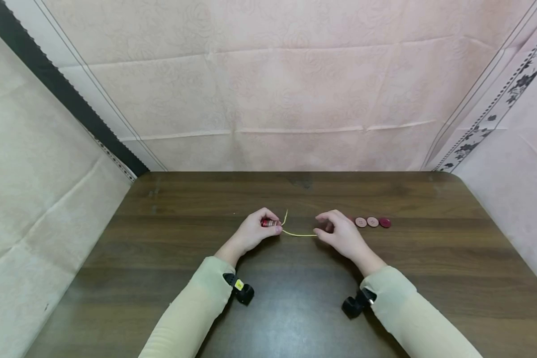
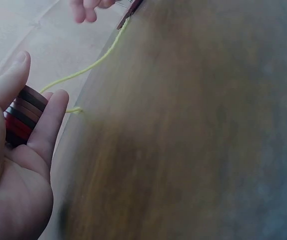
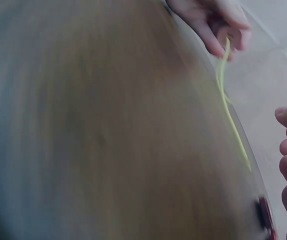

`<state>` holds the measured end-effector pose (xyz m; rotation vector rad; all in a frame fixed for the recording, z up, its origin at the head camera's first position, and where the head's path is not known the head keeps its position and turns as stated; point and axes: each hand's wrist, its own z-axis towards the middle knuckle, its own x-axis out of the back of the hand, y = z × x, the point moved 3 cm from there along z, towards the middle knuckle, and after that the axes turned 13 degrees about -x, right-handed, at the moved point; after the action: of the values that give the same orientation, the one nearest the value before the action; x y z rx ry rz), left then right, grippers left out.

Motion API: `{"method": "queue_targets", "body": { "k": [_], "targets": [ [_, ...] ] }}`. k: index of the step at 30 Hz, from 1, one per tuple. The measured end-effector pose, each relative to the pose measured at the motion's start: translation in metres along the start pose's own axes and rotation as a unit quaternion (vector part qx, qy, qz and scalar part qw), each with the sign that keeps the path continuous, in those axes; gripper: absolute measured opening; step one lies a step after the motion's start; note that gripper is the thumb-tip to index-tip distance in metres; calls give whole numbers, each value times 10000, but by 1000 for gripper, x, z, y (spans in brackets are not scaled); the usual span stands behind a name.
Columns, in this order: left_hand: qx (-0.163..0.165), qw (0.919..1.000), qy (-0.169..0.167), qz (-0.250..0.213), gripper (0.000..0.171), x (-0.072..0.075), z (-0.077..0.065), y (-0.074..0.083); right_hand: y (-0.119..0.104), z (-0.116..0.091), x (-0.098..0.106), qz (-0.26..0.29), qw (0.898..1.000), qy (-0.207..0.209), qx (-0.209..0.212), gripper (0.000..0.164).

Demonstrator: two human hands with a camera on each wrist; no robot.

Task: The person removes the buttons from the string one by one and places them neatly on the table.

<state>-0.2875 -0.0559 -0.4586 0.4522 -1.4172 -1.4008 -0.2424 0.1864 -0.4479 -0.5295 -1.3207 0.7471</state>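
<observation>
One stack of red-and-pink buttons (image 1: 270,223), yellow cord (image 1: 299,235) emerging, sits pinched in my left grip (image 1: 252,233) over the worktop (image 1: 291,308); my right grip (image 1: 342,236), parted and empty, is beside loose buttons (image 1: 373,222). I judge steady, light left pressure best for keeping the stack aligned.

This looks like a screened-off tabletop booth; whether it stands in a home, a lab or elsewhere cannot be told. A dark brown, wood-grained counter (image 1: 291,298) with rounded far corners fills the middle. Creased, pale pink patterned sheeting (image 1: 273,94) closes it off at 12 o'clock, with whitish creased sheeting (image 1: 40,184) at 9 o'clock and a floral-bordered, pale lilac sheet (image 1: 510,199) at 3 o'clock.
</observation>
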Motion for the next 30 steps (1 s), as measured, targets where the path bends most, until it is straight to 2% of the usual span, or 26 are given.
{"method": "queue_targets", "body": {
  "k": [3, 6, 7, 8, 13, 15, 16, 20, 25, 30],
  "targets": [
    [68, 9999, 70, 30, 24, 0, 0, 0, -9, 3, -12, 16, 9999, -82, 87, 30],
    [57, 9998, 169, -37, 24, 1, 0, -1, -18, 7, -25, 32, 9993, -359, -65, 32],
    [67, 9998, 193, -59, 23, 1, -1, 4, -21, 8, -29, 27, 9989, -459, -134, 33],
    [56, 9998, 192, -87, 23, 2, -3, 9, -24, 9, -33, 19, 9982, -554, -213, 34],
    [142, 9997, 118, -129, 24, 1, -3, 9, -39, 11, -49, 83, 9967, -761, -286, 35],
    [189, 9997, 102, -101, 26, 1, -1, -2, -43, 11, -53, 141, 9969, -744, -195, 36],
    [220, 9997, 95, -77, 26, 1, -1, -3, -44, 11, -55, 183, 9970, -739, -156, 36],
    [300, 9995, 88, -67, 28, 1, 0, -3, -48, 11, -61, 288, 9977, -609, 101, 37],
    [216, 9995, 85, -195, 30, -1, 2, -1, -52, 11, -66, 297, 9978, -334, 484, 36],
    [152, 9996, 43, -249, 29, -2, 1, -1, -55, 11, -68, 315, 9979, -177, 543, 32]
  ]
}}
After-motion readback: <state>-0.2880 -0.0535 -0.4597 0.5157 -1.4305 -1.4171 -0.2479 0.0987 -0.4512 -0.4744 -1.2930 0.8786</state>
